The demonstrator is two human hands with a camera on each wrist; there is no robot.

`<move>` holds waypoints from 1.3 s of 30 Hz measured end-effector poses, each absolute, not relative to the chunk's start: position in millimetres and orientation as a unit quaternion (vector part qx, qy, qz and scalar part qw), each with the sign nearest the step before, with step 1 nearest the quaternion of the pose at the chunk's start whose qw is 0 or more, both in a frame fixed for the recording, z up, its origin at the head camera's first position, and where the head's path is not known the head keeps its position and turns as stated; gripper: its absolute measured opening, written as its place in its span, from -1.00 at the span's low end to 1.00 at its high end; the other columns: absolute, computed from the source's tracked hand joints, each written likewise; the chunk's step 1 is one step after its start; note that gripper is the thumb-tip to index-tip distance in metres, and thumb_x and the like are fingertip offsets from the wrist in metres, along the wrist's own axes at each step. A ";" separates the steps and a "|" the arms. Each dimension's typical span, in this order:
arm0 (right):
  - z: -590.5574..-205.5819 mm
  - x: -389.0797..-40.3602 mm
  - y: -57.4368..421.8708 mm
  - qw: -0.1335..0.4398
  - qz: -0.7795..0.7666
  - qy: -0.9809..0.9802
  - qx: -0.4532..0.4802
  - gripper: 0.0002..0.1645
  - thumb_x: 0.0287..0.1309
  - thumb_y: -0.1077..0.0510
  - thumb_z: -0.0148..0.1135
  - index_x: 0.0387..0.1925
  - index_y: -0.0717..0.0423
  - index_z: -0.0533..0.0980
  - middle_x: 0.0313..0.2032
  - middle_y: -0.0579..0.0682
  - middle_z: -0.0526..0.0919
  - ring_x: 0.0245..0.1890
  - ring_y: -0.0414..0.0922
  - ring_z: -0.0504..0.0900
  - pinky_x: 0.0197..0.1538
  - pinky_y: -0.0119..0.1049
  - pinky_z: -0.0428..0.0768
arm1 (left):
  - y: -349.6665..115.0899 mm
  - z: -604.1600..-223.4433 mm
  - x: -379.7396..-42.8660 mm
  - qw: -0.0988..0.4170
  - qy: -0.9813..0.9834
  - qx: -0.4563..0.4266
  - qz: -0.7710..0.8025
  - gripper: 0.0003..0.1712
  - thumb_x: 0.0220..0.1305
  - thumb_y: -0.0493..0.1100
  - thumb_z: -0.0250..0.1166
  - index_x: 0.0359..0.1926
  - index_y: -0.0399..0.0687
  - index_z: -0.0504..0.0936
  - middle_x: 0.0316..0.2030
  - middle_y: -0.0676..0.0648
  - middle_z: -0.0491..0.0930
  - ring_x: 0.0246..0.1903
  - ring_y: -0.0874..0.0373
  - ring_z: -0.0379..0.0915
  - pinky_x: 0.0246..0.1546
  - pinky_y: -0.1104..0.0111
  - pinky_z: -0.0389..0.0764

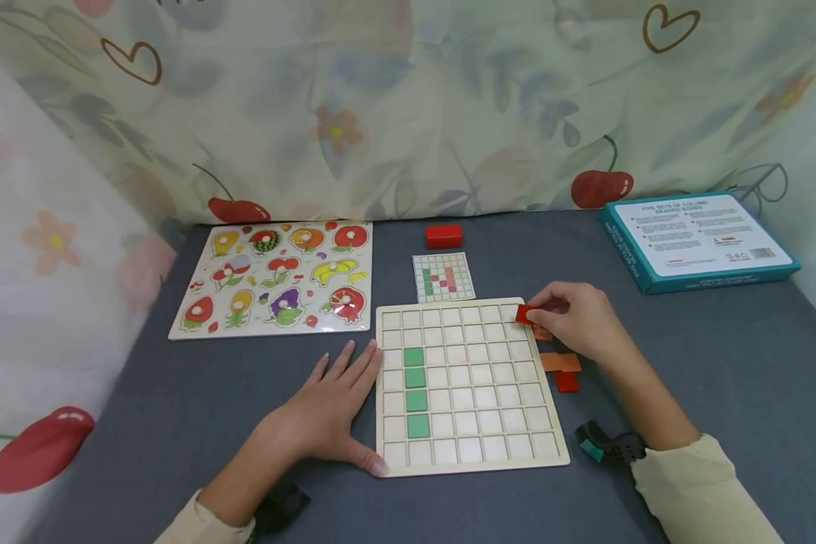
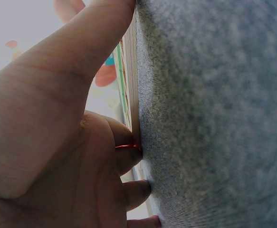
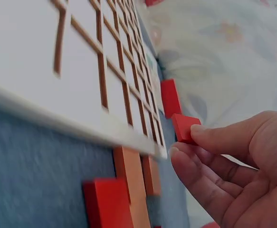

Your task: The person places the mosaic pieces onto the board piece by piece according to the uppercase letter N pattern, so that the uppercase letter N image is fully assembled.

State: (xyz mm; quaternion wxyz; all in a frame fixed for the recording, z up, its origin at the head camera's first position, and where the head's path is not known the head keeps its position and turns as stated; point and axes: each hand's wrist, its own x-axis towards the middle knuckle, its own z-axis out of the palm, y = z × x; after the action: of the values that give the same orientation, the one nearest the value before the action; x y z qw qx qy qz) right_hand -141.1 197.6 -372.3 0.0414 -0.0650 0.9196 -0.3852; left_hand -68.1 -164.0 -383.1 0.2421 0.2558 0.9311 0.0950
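A wooden grid board (image 1: 470, 397) lies on the dark cloth, with several green square tiles (image 1: 416, 400) in one column near its left side. My left hand (image 1: 333, 412) is spread flat beside it, fingertips at the left edge and thumb at the near left corner. Over the board's far right corner, my right hand (image 1: 578, 321) pinches a red square tile (image 3: 183, 127) between thumb and fingers. Below that hand, orange tiles (image 1: 561, 362) and another red tile (image 1: 567, 382) lie along the board's right edge.
Behind the board lie a small printed grid card (image 1: 443, 278) and a red block (image 1: 443, 236). A fruit picture puzzle (image 1: 289, 329) is at the back left. At the back right lies a teal box (image 1: 700, 238), and a patterned curtain (image 1: 408, 113) hangs behind everything.
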 end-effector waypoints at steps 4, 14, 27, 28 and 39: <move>-372.8 -137.8 185.9 0.056 -0.396 0.913 -0.079 -0.94 0.25 0.30 0.34 -0.27 0.24 0.68 -0.38 0.06 0.71 -0.46 -0.03 0.67 -0.35 -0.24 0.65 | -164.1 -383.6 -68.0 0.241 0.932 0.256 0.095 0.67 -0.31 0.69 0.36 0.61 -0.03 -0.25 0.59 -0.05 -0.31 0.53 -0.12 -0.53 0.41 -0.19 -0.31; -379.2 -123.8 143.7 0.092 -0.389 0.905 -0.149 -0.95 0.13 0.27 0.45 -0.38 0.09 0.70 -0.40 -0.11 0.69 -0.39 -0.14 0.59 -0.24 -0.20 0.57 | -164.5 -383.4 -66.9 0.235 0.932 0.257 0.098 0.66 -0.31 0.68 0.37 0.61 -0.05 -0.23 0.59 -0.05 -0.31 0.53 -0.13 -0.52 0.41 -0.20 -0.30; -382.3 -109.2 100.4 0.139 -0.383 0.891 -0.199 -0.84 0.11 0.26 0.46 -0.49 -0.02 0.64 -0.52 -0.23 0.62 -0.45 -0.18 0.54 -0.31 -0.24 0.53 | -164.1 -382.9 -66.9 0.236 0.932 0.255 0.099 0.66 -0.32 0.68 0.36 0.61 -0.04 -0.23 0.59 -0.04 -0.30 0.53 -0.14 -0.52 0.41 -0.20 -0.30; -382.3 -108.3 98.6 0.140 -0.378 0.893 -0.199 -0.83 0.11 0.26 0.46 -0.50 -0.04 0.64 -0.53 -0.24 0.61 -0.45 -0.19 0.54 -0.31 -0.24 0.54 | -164.0 -382.9 -66.9 0.236 0.932 0.255 0.099 0.66 -0.32 0.68 0.36 0.61 -0.04 -0.23 0.59 -0.04 -0.30 0.53 -0.14 -0.52 0.41 -0.20 -0.30; -384.3 -100.0 94.3 0.085 -0.294 0.916 -0.260 -0.88 0.12 0.28 0.45 -0.31 0.02 0.78 -0.42 -0.24 0.58 -0.43 -0.27 0.48 -0.32 -0.32 0.51 | -163.4 -383.4 -67.2 0.238 0.933 0.253 0.094 0.66 -0.32 0.68 0.36 0.61 -0.04 -0.23 0.59 -0.04 -0.31 0.53 -0.13 -0.52 0.41 -0.20 -0.30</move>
State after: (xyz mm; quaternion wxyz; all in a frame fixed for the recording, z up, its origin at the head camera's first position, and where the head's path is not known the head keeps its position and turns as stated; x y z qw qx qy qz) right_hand -100.0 94.3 -384.3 0.0851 -0.2595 0.9161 -0.2936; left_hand -67.2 -163.4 -383.4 0.2383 0.2526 0.9330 0.0941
